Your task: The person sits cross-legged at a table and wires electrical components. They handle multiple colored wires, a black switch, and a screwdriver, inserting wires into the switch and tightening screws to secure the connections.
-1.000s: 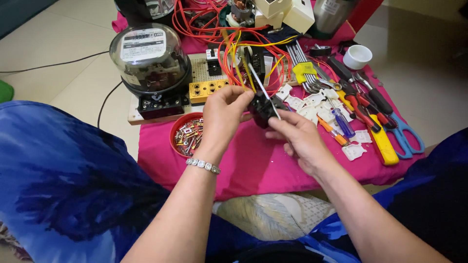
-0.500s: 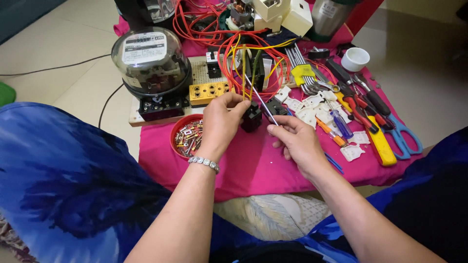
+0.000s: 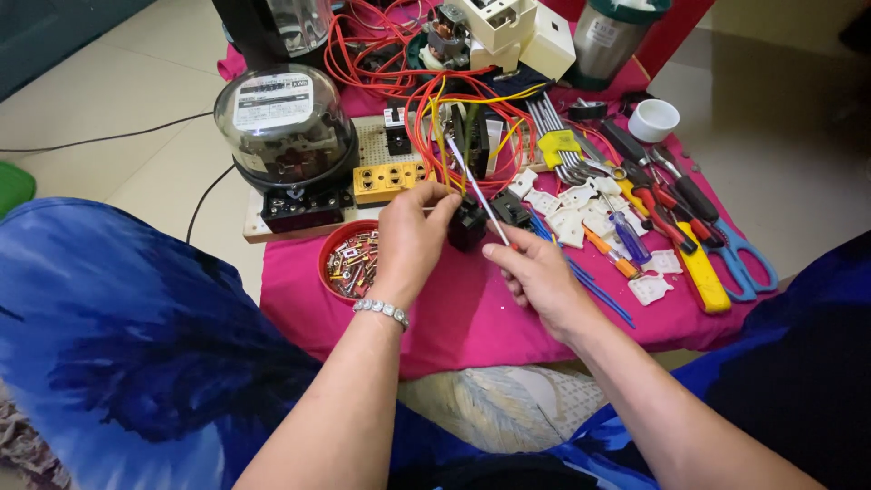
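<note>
My left hand (image 3: 413, 240), with a beaded bracelet on the wrist, grips a small black electrical part (image 3: 468, 224) over the pink cloth (image 3: 454, 318). My right hand (image 3: 537, 275) holds a thin screwdriver (image 3: 474, 189) whose shaft slants up and left, past the black part toward the orange and yellow wires (image 3: 458, 127). The two hands are close together, just in front of a wooden board (image 3: 259, 227) carrying a yellow terminal block (image 3: 386, 179).
A glass-domed electricity meter (image 3: 286, 136) stands on the board at left. A red bowl of screws (image 3: 349, 263) sits beside my left wrist. White plastic pieces (image 3: 581, 213), pliers, screwdrivers, blue-handled scissors (image 3: 735, 259), a white cup (image 3: 653, 118) and a steel flask (image 3: 603, 41) crowd the right side.
Both hands have shifted slightly toward me with the black part. The screwdriver stays slanted up toward the wires. My view has tilted so the meter sits higher and more central.
</note>
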